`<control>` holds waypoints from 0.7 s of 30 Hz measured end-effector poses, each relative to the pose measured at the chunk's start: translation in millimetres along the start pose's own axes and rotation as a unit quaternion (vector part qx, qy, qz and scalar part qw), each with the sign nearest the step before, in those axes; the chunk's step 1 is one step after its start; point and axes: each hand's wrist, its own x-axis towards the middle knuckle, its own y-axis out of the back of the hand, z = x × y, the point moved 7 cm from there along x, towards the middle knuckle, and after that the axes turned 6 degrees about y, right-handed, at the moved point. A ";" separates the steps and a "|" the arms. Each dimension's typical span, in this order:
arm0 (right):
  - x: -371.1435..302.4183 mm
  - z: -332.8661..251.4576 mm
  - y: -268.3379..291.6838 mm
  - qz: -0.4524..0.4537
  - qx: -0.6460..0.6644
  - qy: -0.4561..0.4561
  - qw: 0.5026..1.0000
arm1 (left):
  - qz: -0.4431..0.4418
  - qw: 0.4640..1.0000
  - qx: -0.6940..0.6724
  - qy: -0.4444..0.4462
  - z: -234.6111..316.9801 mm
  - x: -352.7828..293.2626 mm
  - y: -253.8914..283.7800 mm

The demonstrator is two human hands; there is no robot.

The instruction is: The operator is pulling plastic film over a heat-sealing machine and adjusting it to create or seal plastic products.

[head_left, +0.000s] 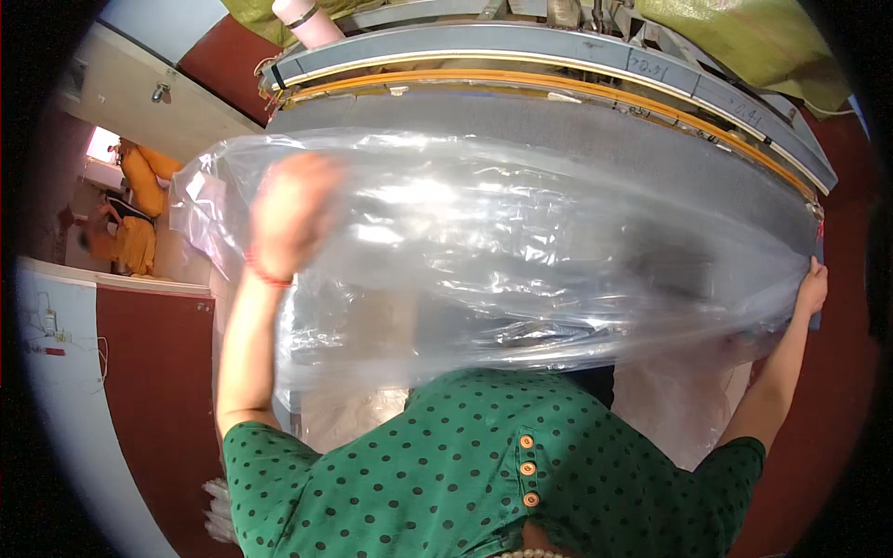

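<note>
Seemingly to steady it, the right hand (813, 286) grips clear film (521, 219), frame right; the left hand (296, 209), upper left, blurs, its grip unclear.

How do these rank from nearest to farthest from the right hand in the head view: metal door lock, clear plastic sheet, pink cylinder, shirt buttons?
1. Clear plastic sheet: its right end is at the right hand.
2. Shirt buttons: lower middle, on the green shirt.
3. Pink cylinder: upper left, behind the grey table.
4. Metal door lock: farther left, on the door.
</note>
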 end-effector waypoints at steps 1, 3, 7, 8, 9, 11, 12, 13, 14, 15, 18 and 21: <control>1.1 -1.1 -0.9 -0.018 0.001 -0.008 1.000 | -0.059 0.996 -0.060 -0.002 18.8 14.5 -28.0; 3.0 -11.4 -5.2 -0.020 0.016 -0.005 1.000 | -0.078 0.979 -0.162 0.091 -20.6 -10.1 -99.2; 7.2 7.2 -8.8 -0.001 0.030 0.006 1.000 | -0.135 0.978 -0.079 0.136 -37.5 -5.7 -123.3; 5.9 2.2 -7.4 0.000 0.031 0.006 0.999 | -0.127 0.979 -0.097 0.130 -43.7 -3.2 -126.3; 2.9 -5.7 -2.6 0.007 0.047 0.007 0.999 | -0.119 0.979 -0.114 0.123 -47.7 -2.1 -127.9; 3.2 -1.9 -2.6 0.017 0.060 0.005 0.998 | -0.044 0.986 -0.110 0.120 -46.6 6.3 -123.7; 7.2 9.3 -5.0 0.044 0.135 0.026 0.989 | -0.043 0.981 -0.095 0.165 -49.4 15.7 -123.2; 9.8 20.3 -5.1 0.071 0.210 0.046 0.974 | -0.042 0.974 -0.080 0.209 -51.3 24.8 -123.3; 11.3 28.0 -8.0 0.071 0.210 0.046 0.974 | 0.023 0.982 -0.032 0.185 -42.4 36.0 -114.3; 13.6 39.0 -14.5 0.044 0.319 -0.004 0.947 | 0.026 0.982 -0.033 0.185 -39.9 41.7 -117.4; 16.9 71.0 -9.1 0.019 0.429 -0.066 0.900 | 0.083 0.966 -0.087 0.227 -43.9 48.8 -123.3; 10.9 78.5 14.6 0.015 0.472 -0.091 0.877 | 0.087 0.944 -0.140 0.287 -51.9 41.9 -126.5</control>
